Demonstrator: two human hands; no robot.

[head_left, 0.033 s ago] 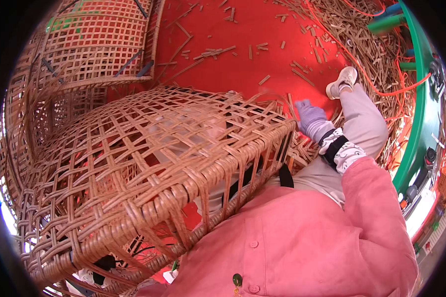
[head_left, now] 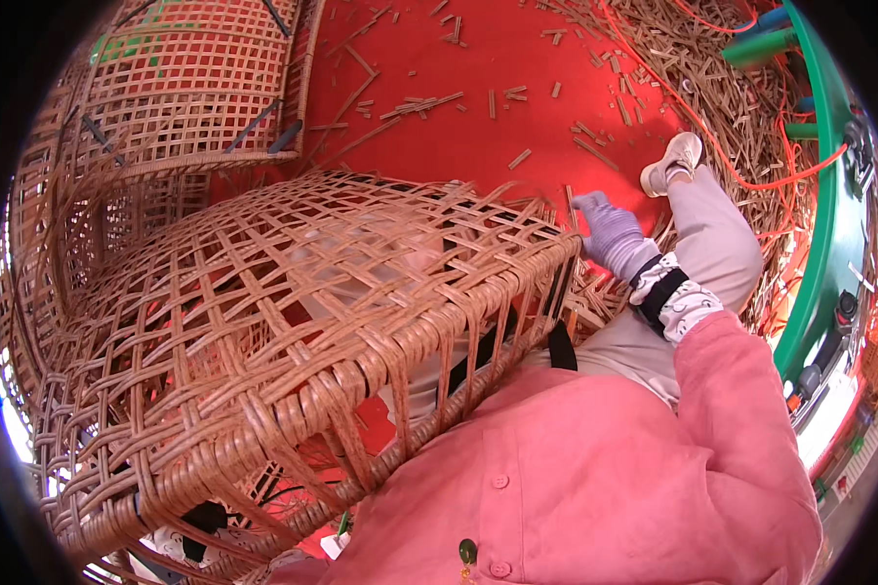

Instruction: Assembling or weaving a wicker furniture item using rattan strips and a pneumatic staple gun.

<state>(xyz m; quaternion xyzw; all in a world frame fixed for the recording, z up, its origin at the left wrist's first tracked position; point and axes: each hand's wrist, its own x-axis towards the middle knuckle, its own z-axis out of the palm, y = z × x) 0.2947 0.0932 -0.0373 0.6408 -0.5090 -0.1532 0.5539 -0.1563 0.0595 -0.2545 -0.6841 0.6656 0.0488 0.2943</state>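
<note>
A large brown rattan frame with an open lattice top lies across my legs, its wrapped edge slanting up toward the right. My right hand, in a lavender knitted glove, is at the frame's far right corner. Its fingers are bent and closed beside loose strand ends; what they hold, if anything, is too small to make out. Through gaps in the near left edge shows my left sleeve cuff, white with a dark print, and a black band. The weave hides my left hand and its fingers.
Another woven rattan piece stands at the back left. Cut strips are scattered over the red floor. A heap of strips lies at right, crossed by an orange hose, beside a green metal frame.
The fingertips of my right hand have shifted slightly to the left at the frame's corner. The rattan frame stays in place.
</note>
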